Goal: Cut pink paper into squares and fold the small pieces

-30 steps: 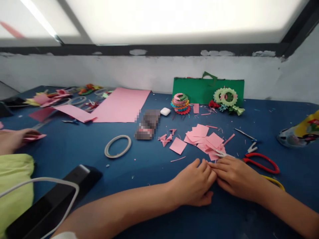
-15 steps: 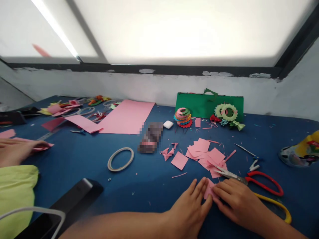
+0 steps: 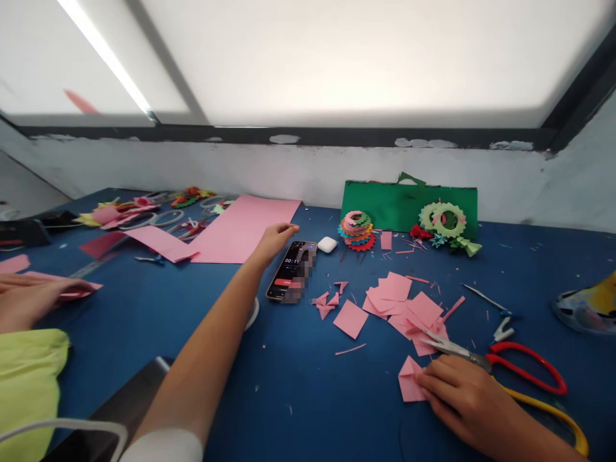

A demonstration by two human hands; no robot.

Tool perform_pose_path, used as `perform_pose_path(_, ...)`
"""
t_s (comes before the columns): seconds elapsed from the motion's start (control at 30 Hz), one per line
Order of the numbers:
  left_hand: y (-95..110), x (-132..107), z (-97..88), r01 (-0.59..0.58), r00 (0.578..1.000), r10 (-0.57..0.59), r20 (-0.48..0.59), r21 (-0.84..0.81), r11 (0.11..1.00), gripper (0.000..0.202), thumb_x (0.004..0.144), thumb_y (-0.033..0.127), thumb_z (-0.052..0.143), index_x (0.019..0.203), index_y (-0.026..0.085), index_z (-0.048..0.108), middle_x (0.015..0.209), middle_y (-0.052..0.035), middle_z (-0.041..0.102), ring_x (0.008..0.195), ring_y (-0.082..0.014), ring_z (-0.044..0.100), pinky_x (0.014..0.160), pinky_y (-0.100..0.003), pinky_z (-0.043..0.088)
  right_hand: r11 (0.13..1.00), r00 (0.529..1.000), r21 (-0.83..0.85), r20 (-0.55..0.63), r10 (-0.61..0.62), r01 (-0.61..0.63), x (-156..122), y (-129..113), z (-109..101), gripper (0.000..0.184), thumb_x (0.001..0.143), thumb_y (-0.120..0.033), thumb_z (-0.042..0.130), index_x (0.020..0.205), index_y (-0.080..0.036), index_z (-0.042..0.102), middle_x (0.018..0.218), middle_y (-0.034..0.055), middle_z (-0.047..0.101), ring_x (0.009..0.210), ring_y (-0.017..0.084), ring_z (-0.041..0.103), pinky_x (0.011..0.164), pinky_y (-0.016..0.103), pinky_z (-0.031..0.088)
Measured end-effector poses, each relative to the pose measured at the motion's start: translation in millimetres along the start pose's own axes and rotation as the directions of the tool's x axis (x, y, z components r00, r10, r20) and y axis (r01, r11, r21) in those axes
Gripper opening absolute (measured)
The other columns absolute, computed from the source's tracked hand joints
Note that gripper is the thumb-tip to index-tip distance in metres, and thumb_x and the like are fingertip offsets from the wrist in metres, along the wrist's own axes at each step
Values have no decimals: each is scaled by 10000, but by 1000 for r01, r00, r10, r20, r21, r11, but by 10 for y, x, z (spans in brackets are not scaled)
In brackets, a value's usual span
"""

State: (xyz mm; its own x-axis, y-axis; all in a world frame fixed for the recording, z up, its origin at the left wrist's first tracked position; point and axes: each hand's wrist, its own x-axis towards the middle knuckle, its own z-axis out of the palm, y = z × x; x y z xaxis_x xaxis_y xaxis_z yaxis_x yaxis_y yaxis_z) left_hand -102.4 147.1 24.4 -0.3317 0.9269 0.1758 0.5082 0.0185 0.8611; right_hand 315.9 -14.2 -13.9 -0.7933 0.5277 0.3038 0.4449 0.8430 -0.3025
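Note:
My right hand [image 3: 457,385] pinches the edge of a small folded piece of pink paper [image 3: 410,380] at the front of the blue table. Creases and a folded corner show on the paper. Against the back of that hand lie scissors [image 3: 522,372] with a red and a yellow handle, blades towards a pile of pink paper squares [image 3: 399,298]. My left hand [image 3: 279,239] reaches out over the upper left edge of a phone [image 3: 292,269] whose lit screen shows 00:11. Its fingers stretch forward, with nothing visible in them. Folded pink pieces [image 3: 326,303] lie nearby.
A large pink sheet [image 3: 235,231], a white case [image 3: 327,244], stacked paper rings [image 3: 356,231] and a green box [image 3: 385,199] stand along the back. Tweezers [image 3: 486,298] lie right. Another person's hand [image 3: 26,298] works on pink paper at left.
My left hand has let go of the folded pink paper and moved left and away to the phone. The phone's screen now shows. My right hand stays on the paper.

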Motion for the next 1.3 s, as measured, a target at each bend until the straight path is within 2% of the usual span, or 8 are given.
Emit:
perform_pose_path(0.1, -251, 72, 45, 83, 995, -79, 54, -69, 994, 413, 596, 436, 706, 894, 150, 696, 839, -67, 703, 766, -208, 624, 675, -288, 469, 1000, 1000, 25, -7, -17, 17, 14, 5, -11, 238, 904, -114, 385, 977, -179, 603, 785, 38, 593, 712, 156, 527, 680, 284, 409)
perform_pose_path(0.23, -356, 63, 104, 146, 987, -135, 92, -137, 980, 475, 537, 423, 763, 923, 156, 691, 830, -63, 701, 692, -184, 619, 626, -278, 463, 998, 998, 44, -39, -45, 47, 43, 14, -43, 238, 908, -114, 397, 1005, -173, 606, 806, 33, 610, 727, 146, 542, 714, 272, 427)
perform_pose_path(0.4, -374, 71, 127, 161, 984, -142, 110, -188, 969, 489, 492, 375, 798, 916, 158, 687, 826, -51, 694, 722, -178, 621, 657, -270, 466, 998, 995, 25, -80, -57, 60, 72, 13, -65, 263, 930, -147, 376, 1005, -181, 626, 789, 25, 621, 697, 137, 554, 691, 262, 440)
perform_pose_path(0.57, -377, 52, 95, 177, 981, -156, 116, -207, 962, 424, 579, 418, 743, 916, 166, 697, 820, -44, 695, 671, -159, 603, 606, -253, 454, 998, 995, 14, -83, -61, 62, 76, 3, -75, 277, 934, -150, 369, 1003, -180, 635, 793, 28, 626, 708, 131, 570, 695, 253, 452)
perform_pose_path(0.7, -364, 32, 74, 191, 979, -167, 121, -234, 953, 409, 600, 394, 725, 933, 158, 693, 805, -45, 696, 656, -153, 602, 584, -244, 451, 998, 995, 7, -78, -66, 67, 76, 1, -77, 268, 925, -141, 386, 1022, -179, 633, 800, 31, 631, 721, 133, 581, 701, 252, 465)
perform_pose_path(0.97, -370, 20, 13, 191, 974, -146, 171, -289, 938, 397, 636, 328, 665, 990, 149, 672, 947, -88, 697, 753, -176, 636, 666, -281, 494, 995, 986, -33, -136, -95, 91, 109, 21, -75, 284, 930, -160, 376, 1000, -197, 648, 762, 22, 651, 676, 125, 600, 666, 227, 490)
perform_pose_path(1.3, -416, 40, -3, 174, 971, -115, 207, -294, 940, 386, 610, 233, 593, 981, 168, 679, 993, -78, 689, 828, -185, 634, 716, -292, 493, 995, 983, -39, -156, -94, 89, 137, 12, -76, 279, 936, -170, 376, 987, -194, 649, 757, 14, 651, 659, 116, 595, 645, 220, 488)
